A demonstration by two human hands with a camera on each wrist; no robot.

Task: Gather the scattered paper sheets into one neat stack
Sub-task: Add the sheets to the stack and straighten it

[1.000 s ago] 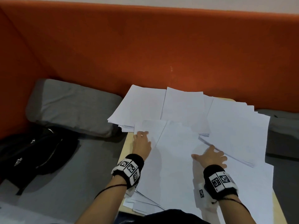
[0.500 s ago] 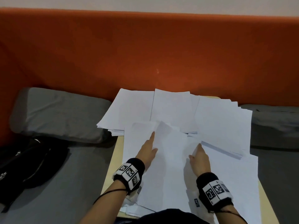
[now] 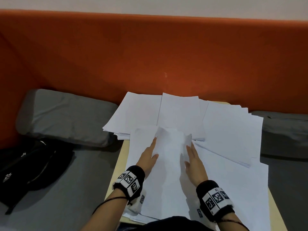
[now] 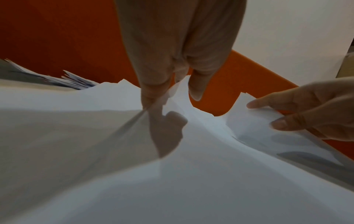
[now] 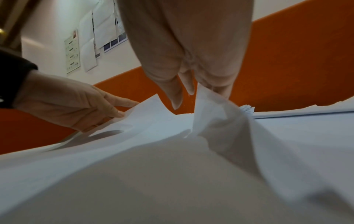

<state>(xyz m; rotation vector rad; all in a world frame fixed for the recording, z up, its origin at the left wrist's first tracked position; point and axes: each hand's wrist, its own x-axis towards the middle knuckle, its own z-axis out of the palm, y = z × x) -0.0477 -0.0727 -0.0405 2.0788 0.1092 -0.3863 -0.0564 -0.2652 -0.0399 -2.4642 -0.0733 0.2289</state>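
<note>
White paper sheets cover a small tan table [image 3: 120, 164]. The middle sheets [image 3: 170, 164] lie between my hands, and their far end [image 3: 173, 135] buckles upward. My left hand [image 3: 150, 152] holds their left edge, fingers straight beneath and thumb on top. My right hand [image 3: 193, 159] holds the right edge the same way. In the left wrist view, the sheet edge [image 4: 179, 87] passes between the left hand's [image 4: 168, 68] thumb and fingers. In the right wrist view, a raised sheet [image 5: 210, 115] runs between the right hand's [image 5: 191, 68] thumb and fingers.
Loose piles lie fanned at the back left [image 3: 138, 110], back middle [image 3: 180, 110] and right [image 3: 230, 130]. An orange backrest [image 3: 150, 55] rises close behind. Grey cushions [image 3: 66, 117] [image 3: 283, 130] flank the table, with a black bag [image 3: 28, 167] at the left.
My hands have left their flat, spread positions and closed in on the middle sheets from both sides. Those sheets have narrowed and their far end has lifted.
</note>
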